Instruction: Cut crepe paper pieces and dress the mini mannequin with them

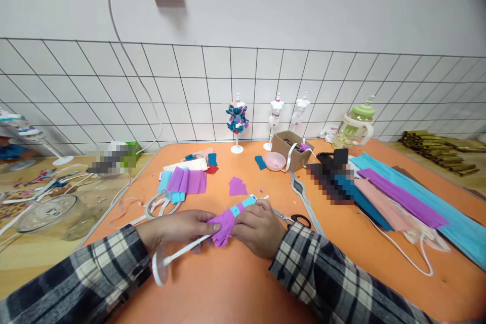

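Observation:
My left hand (186, 230) pinches the lower end of a small mannequin on a stand, thumb lying on its purple crepe paper skirt (222, 230). The mannequin lies tilted, its white round base (160, 266) toward me at left. Blue paper (248, 201) wraps its upper body. Curled over the skirt and torso from the right is my right hand (260, 228), fingers closed against the paper; the fingertips are partly hidden. Just beyond the right hand are scissors (299, 220), their blades partly covered. A purple paper piece (238, 186) lies flat beyond the mannequin.
Behind stand a decorated mannequin (237, 119), two white mannequins, a cardboard box (290, 149) and a pink bowl (275, 161). Folded crepe paper strips (402, 197) and a bottle (355, 126) are at right. Left are purple paper (195, 182), a tape roll (154, 207) and a clear jar (56, 217).

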Tool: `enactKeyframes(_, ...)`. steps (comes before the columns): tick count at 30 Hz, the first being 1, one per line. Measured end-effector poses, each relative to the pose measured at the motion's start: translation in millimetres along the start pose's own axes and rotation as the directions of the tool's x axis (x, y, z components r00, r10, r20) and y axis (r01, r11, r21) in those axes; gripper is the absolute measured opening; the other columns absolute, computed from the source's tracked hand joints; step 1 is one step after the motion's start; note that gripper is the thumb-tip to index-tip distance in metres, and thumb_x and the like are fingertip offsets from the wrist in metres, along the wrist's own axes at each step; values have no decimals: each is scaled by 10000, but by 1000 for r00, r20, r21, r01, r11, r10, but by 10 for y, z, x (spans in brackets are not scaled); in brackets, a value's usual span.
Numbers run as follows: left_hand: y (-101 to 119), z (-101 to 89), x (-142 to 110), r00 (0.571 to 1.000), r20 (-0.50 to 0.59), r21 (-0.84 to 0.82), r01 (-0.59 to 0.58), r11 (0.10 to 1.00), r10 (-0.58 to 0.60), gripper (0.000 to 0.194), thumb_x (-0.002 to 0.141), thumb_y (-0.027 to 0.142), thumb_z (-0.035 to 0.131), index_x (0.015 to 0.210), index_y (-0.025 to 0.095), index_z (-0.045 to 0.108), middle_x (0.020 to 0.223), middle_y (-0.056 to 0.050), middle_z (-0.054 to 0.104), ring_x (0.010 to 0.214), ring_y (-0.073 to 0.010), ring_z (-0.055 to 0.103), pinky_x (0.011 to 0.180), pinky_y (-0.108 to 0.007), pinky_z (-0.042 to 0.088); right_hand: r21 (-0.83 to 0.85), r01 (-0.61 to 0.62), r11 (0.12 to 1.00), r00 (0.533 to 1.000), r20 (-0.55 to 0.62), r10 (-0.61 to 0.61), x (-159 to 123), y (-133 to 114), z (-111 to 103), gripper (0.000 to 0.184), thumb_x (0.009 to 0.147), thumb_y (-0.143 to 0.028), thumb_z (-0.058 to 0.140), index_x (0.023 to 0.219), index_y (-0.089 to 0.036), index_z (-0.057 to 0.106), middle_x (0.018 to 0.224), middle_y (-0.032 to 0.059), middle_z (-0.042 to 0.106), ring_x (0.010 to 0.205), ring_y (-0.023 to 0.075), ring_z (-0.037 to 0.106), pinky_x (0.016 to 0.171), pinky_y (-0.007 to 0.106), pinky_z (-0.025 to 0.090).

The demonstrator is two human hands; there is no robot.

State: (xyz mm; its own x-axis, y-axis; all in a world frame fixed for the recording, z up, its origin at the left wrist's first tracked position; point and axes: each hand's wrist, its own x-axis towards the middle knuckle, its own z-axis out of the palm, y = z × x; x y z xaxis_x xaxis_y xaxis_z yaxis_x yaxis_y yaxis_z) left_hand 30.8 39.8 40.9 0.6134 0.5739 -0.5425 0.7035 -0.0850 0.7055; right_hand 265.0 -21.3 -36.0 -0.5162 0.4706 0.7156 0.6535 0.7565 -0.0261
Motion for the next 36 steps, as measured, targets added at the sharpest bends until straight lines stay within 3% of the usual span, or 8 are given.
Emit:
enactKeyframes(3,107,-41,-193,943,-323,327,28,944,83,522,728,564,692,1125,229,641,1057,-103,707,995,-312,638,846,-411,493,-23,-41,999,987,152,44,-20,15,68,127,950,-252,599,836,-228,649,823,-15,679,829,159,522,803,373,274)
enactKeyframes(6,262,165,-362,737,-574,590,69,805,357,379,808,551,644,1011,231,649,1054,-100,694,1008,-311,622,831,-413,480,1,-116,993,967,229,113,-22,31,97,106,937,-297,627,859,-231,655,855,-8,677,863,174,522,796,366,279)
enactKeyframes(9,324,506,-299,780,-390,734,-57,677,489,318,767,475,747,949,233,650,983,-63,682,930,-288,614,824,-425,478,43,-178,983,954,253,162,-17,53,87,89,921,-305,650,864,-238,666,871,-12,683,878,177,529,807,357,284)
enactKeyframes(13,166,719,-1,796,-356,799,-13,601,490,113,828,274,708,894,202,652,908,-48,689,892,-268,627,884,-463,458,80,-179,981,952,264,152,-20,92,69,104,931,-296,636,863,-230,678,864,-7,695,856,173,537,813,352,290)
enactKeyframes(17,-37,663,133,734,-368,823,-27,567,570,163,941,182,511,916,210,670,855,-29,710,850,-224,656,1009,-500,373,61,-161,985,959,244,142,-24,122,76,95,938,-283,621,891,-233,687,818,-10,691,809,169,530,808,357,288)
enactKeyframes(22,-81,634,114,683,-373,831,-55,553,628,208,954,197,481,878,224,673,794,5,721,807,-211,660,1070,-536,287,80,-236,968,944,256,209,13,97,74,112,911,-251,635,814,-225,684,791,-3,671,819,177,525,792,345,295)
enactKeyframes(29,-80,611,141,684,-415,786,-62,615,600,166,914,200,528,819,238,659,790,12,712,883,-228,657,1077,-555,266,125,-407,905,885,297,357,80,60,51,75,829,-232,708,865,-209,647,831,0,652,838,185,522,779,327,307)
enactKeyframes(36,-142,564,127,721,-388,791,-59,608,574,181,845,360,674,966,231,636,944,-32,720,962,-271,656,1089,-617,230,144,-405,903,876,343,338,81,106,47,54,846,-252,710,850,-225,663,801,-7,636,826,180,518,770,327,301)
